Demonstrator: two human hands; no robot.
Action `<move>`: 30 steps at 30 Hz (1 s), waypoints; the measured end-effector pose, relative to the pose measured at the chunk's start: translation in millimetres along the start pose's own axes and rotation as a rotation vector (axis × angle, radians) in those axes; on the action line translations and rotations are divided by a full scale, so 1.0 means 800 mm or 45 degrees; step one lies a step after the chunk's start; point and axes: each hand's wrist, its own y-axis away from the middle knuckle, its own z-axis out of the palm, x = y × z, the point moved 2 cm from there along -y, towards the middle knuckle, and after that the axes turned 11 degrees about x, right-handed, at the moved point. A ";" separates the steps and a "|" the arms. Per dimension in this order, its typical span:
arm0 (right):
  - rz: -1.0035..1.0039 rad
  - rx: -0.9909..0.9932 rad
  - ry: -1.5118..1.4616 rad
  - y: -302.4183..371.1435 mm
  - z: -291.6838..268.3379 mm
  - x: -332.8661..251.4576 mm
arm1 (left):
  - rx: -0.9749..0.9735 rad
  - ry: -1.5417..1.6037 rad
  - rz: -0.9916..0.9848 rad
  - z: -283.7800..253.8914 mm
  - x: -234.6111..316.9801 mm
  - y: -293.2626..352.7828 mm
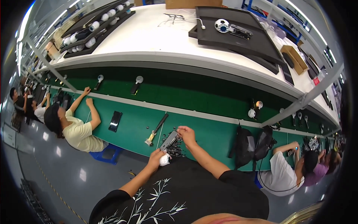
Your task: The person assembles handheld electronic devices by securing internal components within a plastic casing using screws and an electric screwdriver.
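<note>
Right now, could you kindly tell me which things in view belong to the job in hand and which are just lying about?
Apparently in the job:
grey handle, in the left hand
white ball
small black parts
perhaps the black-handled tool, lying unheld

Apparently just lying about:
black smartphone
black backpacks

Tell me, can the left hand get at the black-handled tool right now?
Probably not without letting go first: the left hand holds the grey device. Otherwise the path looks free; the black-handled tool lies close by on the green table.
</note>
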 end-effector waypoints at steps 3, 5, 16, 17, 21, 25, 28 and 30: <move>0.012 0.090 -0.296 0.028 0.016 -0.054 | -0.130 -0.063 -0.065 0.009 0.017 -0.006; 0.074 0.098 -0.493 0.037 0.016 -0.073 | -0.265 -0.136 -0.058 0.016 0.030 -0.014; -0.145 0.360 -0.815 0.074 -0.020 -0.176 | -0.619 -0.198 -0.130 0.098 0.038 -0.017; -0.221 0.396 -0.815 0.074 -0.024 -0.176 | -0.631 -0.163 -0.130 0.095 0.033 -0.018; -0.479 0.545 -0.674 0.093 -0.038 -0.191 | -0.599 0.168 -0.225 0.095 0.046 -0.015; -0.221 0.189 -0.521 0.141 -0.036 -0.175 | -0.499 0.243 -0.080 0.092 0.059 -0.015; -0.087 -0.004 -0.406 0.164 -0.019 -0.162 | -0.443 0.278 0.007 0.088 0.067 -0.016; -0.040 -0.169 -0.248 0.178 -0.009 -0.153 | -0.445 0.306 0.044 0.080 0.062 -0.022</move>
